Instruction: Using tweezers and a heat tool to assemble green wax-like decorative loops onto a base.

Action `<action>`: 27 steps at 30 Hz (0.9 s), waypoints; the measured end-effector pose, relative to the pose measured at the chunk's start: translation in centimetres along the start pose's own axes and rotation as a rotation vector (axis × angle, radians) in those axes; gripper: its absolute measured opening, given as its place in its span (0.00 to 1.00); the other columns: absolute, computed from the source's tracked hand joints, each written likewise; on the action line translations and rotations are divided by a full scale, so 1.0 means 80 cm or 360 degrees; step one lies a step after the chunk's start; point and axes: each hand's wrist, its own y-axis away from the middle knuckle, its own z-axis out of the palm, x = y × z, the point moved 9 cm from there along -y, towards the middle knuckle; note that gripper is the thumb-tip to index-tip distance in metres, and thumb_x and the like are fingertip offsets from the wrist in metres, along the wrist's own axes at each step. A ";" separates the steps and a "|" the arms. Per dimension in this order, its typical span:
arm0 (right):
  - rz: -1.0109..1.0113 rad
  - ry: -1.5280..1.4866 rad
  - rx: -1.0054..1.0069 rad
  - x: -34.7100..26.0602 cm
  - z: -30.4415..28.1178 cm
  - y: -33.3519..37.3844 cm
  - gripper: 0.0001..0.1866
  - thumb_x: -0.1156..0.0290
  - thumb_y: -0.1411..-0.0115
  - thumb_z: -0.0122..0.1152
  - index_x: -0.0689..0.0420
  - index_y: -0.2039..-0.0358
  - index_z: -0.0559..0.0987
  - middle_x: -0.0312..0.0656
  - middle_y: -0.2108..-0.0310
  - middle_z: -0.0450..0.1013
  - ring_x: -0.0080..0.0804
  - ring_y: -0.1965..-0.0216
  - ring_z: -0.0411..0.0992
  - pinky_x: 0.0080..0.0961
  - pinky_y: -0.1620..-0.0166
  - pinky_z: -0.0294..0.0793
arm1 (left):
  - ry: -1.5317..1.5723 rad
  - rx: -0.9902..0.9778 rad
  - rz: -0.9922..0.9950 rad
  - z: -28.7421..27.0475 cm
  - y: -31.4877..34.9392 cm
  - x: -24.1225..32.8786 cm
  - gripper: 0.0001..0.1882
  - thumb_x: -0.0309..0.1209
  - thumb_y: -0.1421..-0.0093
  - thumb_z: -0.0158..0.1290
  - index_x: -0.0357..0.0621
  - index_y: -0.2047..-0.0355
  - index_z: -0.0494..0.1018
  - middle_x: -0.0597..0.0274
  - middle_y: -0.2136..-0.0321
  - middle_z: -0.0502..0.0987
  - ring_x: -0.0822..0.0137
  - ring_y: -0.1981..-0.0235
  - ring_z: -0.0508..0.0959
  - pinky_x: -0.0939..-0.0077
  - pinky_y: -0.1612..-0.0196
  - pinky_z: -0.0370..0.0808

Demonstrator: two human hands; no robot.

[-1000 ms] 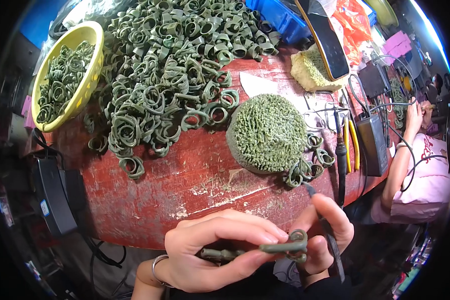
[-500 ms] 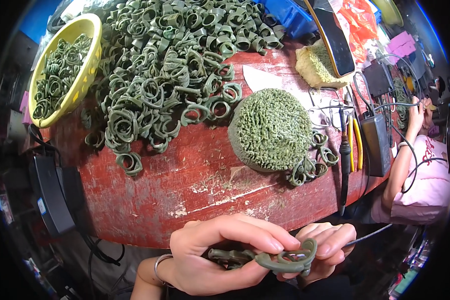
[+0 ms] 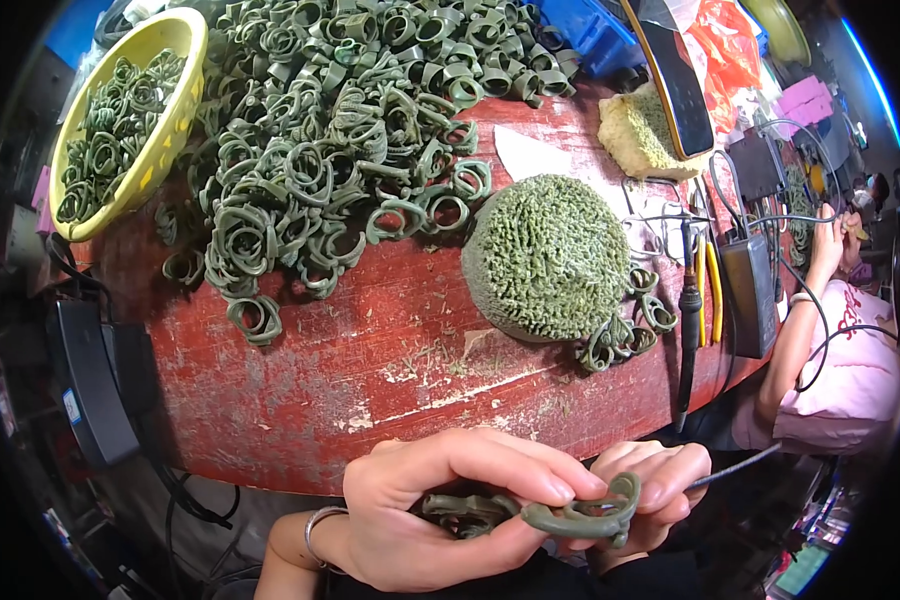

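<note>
My left hand [image 3: 440, 505] pinches a green wax ring piece [image 3: 570, 515] between thumb and fingers, just below the red table's front edge. More green wax pieces [image 3: 465, 512] lie in its palm. My right hand [image 3: 655, 480] closes around the right end of the same ring piece and also holds a thin tool with a dark cord [image 3: 735, 465] running off to the right. A big heap of green wax rings [image 3: 340, 130] covers the far part of the table.
The worn red table [image 3: 370, 380] carries a yellow bowl of rings [image 3: 120, 120] at far left, a green bumpy dome [image 3: 548, 255], a few rings [image 3: 625, 330], a yellow sponge [image 3: 645, 135], and pliers and a soldering pen [image 3: 692, 300]. A person in pink [image 3: 840, 340] sits at right.
Both hands have drawn together; the ring piece turned from upright in my right fingers to lying flat between both hands. My right fingers curled down over it.
</note>
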 end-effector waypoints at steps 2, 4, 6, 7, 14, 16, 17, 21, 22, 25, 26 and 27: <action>-0.0182 0.0023 -0.0152 -0.011 0.004 -0.001 0.13 0.60 0.45 0.50 0.56 0.74 0.62 0.36 0.91 0.65 0.25 0.90 0.67 0.18 0.87 0.64 | 0.0015 -0.0010 0.0024 0.003 -0.001 0.002 0.12 0.15 0.56 0.54 0.29 0.71 0.65 0.37 0.71 0.72 0.58 0.70 0.76 0.72 0.67 0.75; -0.0551 -0.0022 -0.0690 -0.026 0.023 0.002 0.11 0.67 0.44 0.50 0.59 0.73 0.60 0.38 0.85 0.66 0.23 0.87 0.67 0.16 0.86 0.63 | 0.0025 -0.0003 0.0049 0.002 0.001 0.001 0.12 0.15 0.56 0.54 0.29 0.70 0.64 0.37 0.71 0.72 0.58 0.69 0.76 0.71 0.67 0.75; -0.0960 0.0092 -0.0262 -0.028 0.013 0.020 0.11 0.67 0.44 0.49 0.59 0.74 0.60 0.34 0.84 0.63 0.20 0.89 0.63 0.14 0.87 0.59 | 0.0022 0.0019 0.0076 -0.001 0.005 0.003 0.12 0.15 0.56 0.54 0.29 0.70 0.64 0.37 0.71 0.72 0.58 0.69 0.76 0.71 0.67 0.74; -0.0974 0.0123 -0.0259 -0.031 0.013 0.025 0.11 0.67 0.44 0.49 0.59 0.74 0.60 0.34 0.84 0.63 0.20 0.89 0.63 0.14 0.87 0.59 | 0.0051 0.0012 0.0064 0.004 0.001 0.003 0.12 0.15 0.56 0.54 0.29 0.70 0.64 0.37 0.71 0.72 0.58 0.69 0.76 0.71 0.66 0.74; -0.1206 0.0500 0.0334 -0.037 -0.001 0.039 0.14 0.63 0.43 0.46 0.58 0.75 0.57 0.31 0.91 0.56 0.17 0.94 0.53 0.14 0.90 0.51 | 0.0010 0.0044 0.0047 0.003 0.002 0.001 0.12 0.15 0.56 0.53 0.30 0.70 0.64 0.38 0.71 0.72 0.58 0.68 0.76 0.72 0.66 0.74; -0.1150 0.0592 0.0440 -0.034 -0.003 0.037 0.13 0.63 0.43 0.45 0.58 0.74 0.57 0.31 0.92 0.55 0.16 0.94 0.53 0.13 0.90 0.51 | 0.0014 0.0100 0.0003 -0.001 0.008 0.000 0.12 0.15 0.56 0.53 0.30 0.70 0.64 0.38 0.71 0.72 0.58 0.68 0.76 0.72 0.66 0.74; -0.1168 0.0546 0.0364 -0.037 -0.001 0.035 0.13 0.64 0.43 0.46 0.58 0.75 0.57 0.30 0.92 0.54 0.16 0.94 0.53 0.13 0.90 0.51 | 0.0032 0.0126 -0.0043 0.000 0.008 -0.003 0.12 0.15 0.56 0.53 0.30 0.70 0.65 0.38 0.71 0.72 0.58 0.68 0.76 0.72 0.65 0.74; -0.1112 0.0304 0.0165 -0.038 0.004 0.026 0.13 0.66 0.44 0.47 0.58 0.76 0.58 0.30 0.92 0.55 0.14 0.93 0.53 0.12 0.90 0.51 | 0.0011 0.0090 -0.0051 0.005 0.007 -0.004 0.11 0.14 0.56 0.52 0.30 0.70 0.65 0.38 0.71 0.72 0.58 0.68 0.76 0.71 0.65 0.74; -0.1110 0.0305 0.0166 -0.039 0.004 0.025 0.13 0.66 0.44 0.47 0.58 0.76 0.58 0.30 0.92 0.55 0.14 0.93 0.53 0.12 0.90 0.51 | 0.0025 0.0096 -0.0060 0.005 0.006 -0.004 0.11 0.14 0.56 0.52 0.30 0.70 0.65 0.38 0.71 0.72 0.58 0.67 0.75 0.71 0.65 0.74; -0.1106 0.0182 0.0181 -0.039 -0.001 0.025 0.13 0.66 0.43 0.47 0.58 0.77 0.58 0.30 0.92 0.56 0.14 0.93 0.54 0.12 0.90 0.52 | 0.0062 0.0115 -0.0078 0.005 0.007 -0.006 0.11 0.13 0.56 0.52 0.29 0.70 0.65 0.38 0.70 0.72 0.57 0.67 0.75 0.70 0.64 0.74; -0.1038 0.0143 0.0101 -0.036 -0.001 0.022 0.13 0.66 0.43 0.46 0.58 0.78 0.58 0.29 0.92 0.56 0.14 0.93 0.54 0.12 0.89 0.53 | 0.0084 0.0131 -0.0085 0.003 0.008 -0.008 0.11 0.13 0.57 0.51 0.29 0.70 0.65 0.38 0.70 0.72 0.56 0.67 0.75 0.70 0.64 0.74; -0.0970 0.0102 0.0021 -0.031 0.001 0.020 0.13 0.65 0.42 0.45 0.58 0.78 0.58 0.29 0.92 0.57 0.14 0.93 0.54 0.12 0.89 0.53 | 0.0081 0.0138 -0.0086 0.001 0.009 -0.008 0.11 0.13 0.57 0.51 0.29 0.70 0.65 0.38 0.70 0.72 0.56 0.67 0.75 0.70 0.64 0.74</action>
